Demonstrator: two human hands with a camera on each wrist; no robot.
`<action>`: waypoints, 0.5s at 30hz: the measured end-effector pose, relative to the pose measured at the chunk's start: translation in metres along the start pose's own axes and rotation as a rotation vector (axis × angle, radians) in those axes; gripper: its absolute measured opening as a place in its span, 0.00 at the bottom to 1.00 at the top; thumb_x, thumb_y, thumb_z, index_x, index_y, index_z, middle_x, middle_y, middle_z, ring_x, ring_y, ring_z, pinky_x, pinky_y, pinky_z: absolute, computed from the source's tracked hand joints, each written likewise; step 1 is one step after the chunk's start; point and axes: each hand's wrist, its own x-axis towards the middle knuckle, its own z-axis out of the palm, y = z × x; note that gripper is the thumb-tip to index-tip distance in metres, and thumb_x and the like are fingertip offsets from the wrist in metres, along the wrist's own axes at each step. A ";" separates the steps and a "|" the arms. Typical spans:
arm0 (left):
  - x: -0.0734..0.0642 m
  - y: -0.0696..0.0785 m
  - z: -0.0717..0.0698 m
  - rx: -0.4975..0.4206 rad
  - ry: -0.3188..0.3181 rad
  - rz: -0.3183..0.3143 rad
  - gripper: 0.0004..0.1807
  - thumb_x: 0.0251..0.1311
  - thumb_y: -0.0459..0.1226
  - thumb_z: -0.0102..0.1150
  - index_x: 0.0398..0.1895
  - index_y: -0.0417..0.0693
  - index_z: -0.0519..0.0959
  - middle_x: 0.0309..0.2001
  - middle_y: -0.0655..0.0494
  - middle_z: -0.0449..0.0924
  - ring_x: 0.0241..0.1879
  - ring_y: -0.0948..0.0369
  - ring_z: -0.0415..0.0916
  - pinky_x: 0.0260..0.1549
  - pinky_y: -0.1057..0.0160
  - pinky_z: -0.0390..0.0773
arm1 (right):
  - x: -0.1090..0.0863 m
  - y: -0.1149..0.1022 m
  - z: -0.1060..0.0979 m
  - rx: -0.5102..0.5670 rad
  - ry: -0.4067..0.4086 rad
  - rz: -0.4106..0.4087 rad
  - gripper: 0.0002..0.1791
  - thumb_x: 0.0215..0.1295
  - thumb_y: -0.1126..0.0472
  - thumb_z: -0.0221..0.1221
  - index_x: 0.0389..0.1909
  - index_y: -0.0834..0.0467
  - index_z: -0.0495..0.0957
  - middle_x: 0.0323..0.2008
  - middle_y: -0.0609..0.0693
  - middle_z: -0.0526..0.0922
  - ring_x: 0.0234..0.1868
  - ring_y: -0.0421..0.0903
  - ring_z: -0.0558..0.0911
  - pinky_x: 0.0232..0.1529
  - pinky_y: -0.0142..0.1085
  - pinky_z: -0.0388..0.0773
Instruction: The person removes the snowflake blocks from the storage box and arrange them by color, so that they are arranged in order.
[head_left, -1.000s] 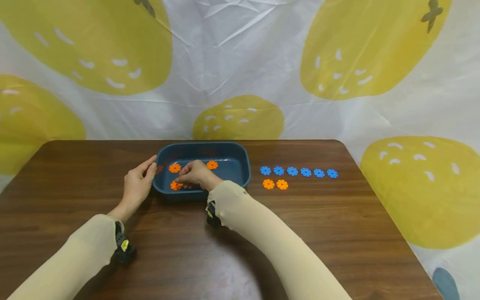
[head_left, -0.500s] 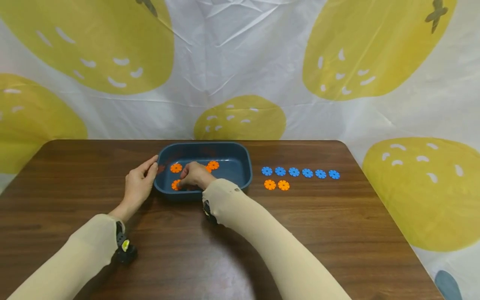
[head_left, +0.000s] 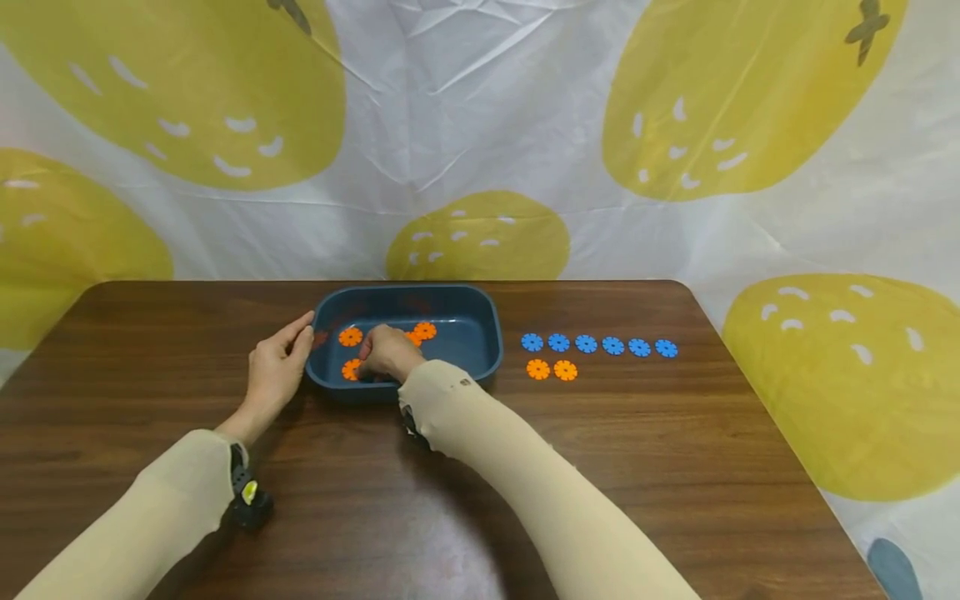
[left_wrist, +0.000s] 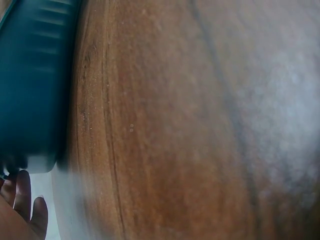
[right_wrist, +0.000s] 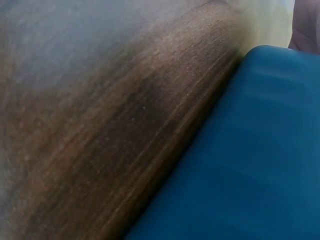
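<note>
A dark blue rectangular basin (head_left: 480,362) stands at the back of the wooden table. My left hand (head_left: 273,367) touches its left rim with fingertips and thumb; in the left wrist view, the fingers (left_wrist: 23,192) reach the basin's corner from outside. My right hand (head_left: 390,352) is down inside the basin, fingers bent, beside an orange notched disc (head_left: 350,369) near the front left. Its fingertips are hidden, so whether it pinches a disc does not show. Another orange disc (head_left: 350,337) lies behind, and two overlapping orange discs (head_left: 426,331) lie beyond the hand.
Right of the basin, several blue notched discs (head_left: 586,343) form a row on the table (head_left: 637,442). Two orange discs (head_left: 537,369) lie in front of that row. A white and yellow patterned cloth (head_left: 480,233) hangs behind the table's back edge.
My right hand has lowered slightly into the basin, its forearm shifting left. An orange disc overlapping the back one has come into view beside that hand. My left hand stays at the rim.
</note>
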 end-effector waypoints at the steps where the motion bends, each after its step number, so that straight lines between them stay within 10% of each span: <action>1: 0.000 0.000 0.000 0.002 0.000 -0.002 0.20 0.69 0.41 0.48 0.61 0.44 0.74 0.45 0.41 0.82 0.39 0.50 0.79 0.27 0.79 0.63 | 0.000 0.000 0.000 0.000 0.002 0.002 0.11 0.51 0.62 0.70 0.24 0.56 0.75 0.24 0.47 0.75 0.18 0.41 0.75 0.24 0.31 0.72; 15: 0.000 0.000 0.000 -0.014 -0.005 0.006 0.20 0.69 0.40 0.48 0.61 0.41 0.73 0.44 0.40 0.82 0.43 0.47 0.80 0.28 0.85 0.62 | 0.002 0.003 -0.005 0.226 -0.043 0.023 0.12 0.55 0.66 0.66 0.17 0.59 0.75 0.18 0.48 0.75 0.13 0.40 0.73 0.17 0.29 0.71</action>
